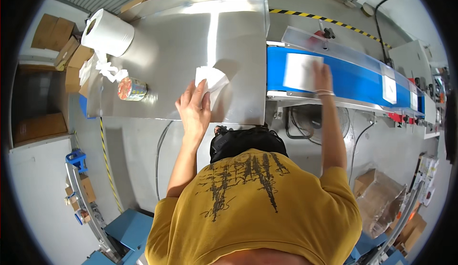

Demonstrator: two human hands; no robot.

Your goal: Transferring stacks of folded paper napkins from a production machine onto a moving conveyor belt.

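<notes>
My left hand (194, 103) is over the steel table (171, 59), its fingers closed on a fanned stack of thin white sheets (213, 78). Whether these are paper, envelopes or small bags I cannot tell. My right hand (324, 79) reaches over the blue conveyor belt (353, 69) at the right edge of a white, roughly square flat piece (299, 71). Motion blurs that hand and the piece, so I cannot make out whether the fingers grip it. Farther along the belt lies another white flat piece (389, 89).
At the table's far left stand a big white roll (110, 32) and a patterned can lying on its side (131, 89), with crumpled white tissue (110, 70) between them. A clear guard (343, 50) runs along the belt's far side. Below the belt is a black fan (310, 121).
</notes>
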